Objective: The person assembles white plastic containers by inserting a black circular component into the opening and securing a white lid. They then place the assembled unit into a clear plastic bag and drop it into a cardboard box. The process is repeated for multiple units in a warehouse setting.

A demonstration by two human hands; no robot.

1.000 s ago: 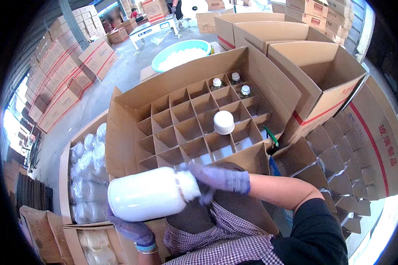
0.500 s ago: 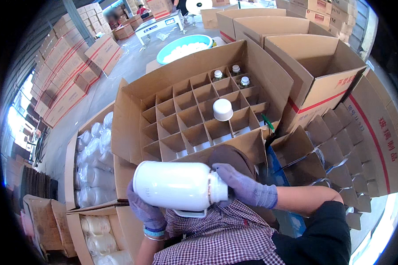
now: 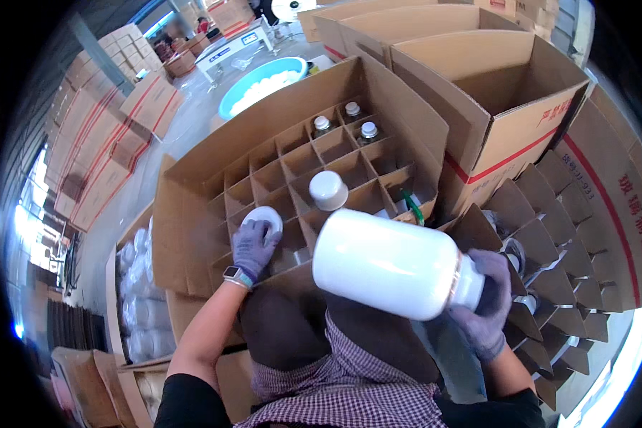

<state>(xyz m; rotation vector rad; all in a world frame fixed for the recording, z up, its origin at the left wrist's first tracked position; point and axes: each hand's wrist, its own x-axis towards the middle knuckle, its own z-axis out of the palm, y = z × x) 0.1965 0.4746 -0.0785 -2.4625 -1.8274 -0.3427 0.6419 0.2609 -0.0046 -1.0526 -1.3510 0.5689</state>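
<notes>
My right hand (image 3: 483, 307), in a grey-purple glove, grips the neck of a large white bottle (image 3: 386, 262). The bottle lies nearly sideways above the near right edge of an open carton (image 3: 192, 165) with cardboard dividers. My gloved left hand (image 3: 255, 250) reaches into the carton's near left compartments. Its fingers are curled over a white round lid-like piece (image 3: 269, 216), whose underside is hidden. A white cap (image 3: 328, 190) sits among the dividers between my hands. Three capped bottles (image 3: 322, 125) stand in the far right compartments.
A green object (image 3: 412, 207) lies at the carton's right side. Tall open cartons (image 3: 478, 135) stand at the right, above loose divider grids (image 3: 542, 235). Plastic-wrapped white bottles (image 3: 144, 314) fill a box at the left. A blue tub (image 3: 228, 100) of white pieces stands beyond.
My left hand has let go of the white bottle and moved forward onto the white round piece in the carton. The right hand has carried the bottle to the right. The view has shifted.
</notes>
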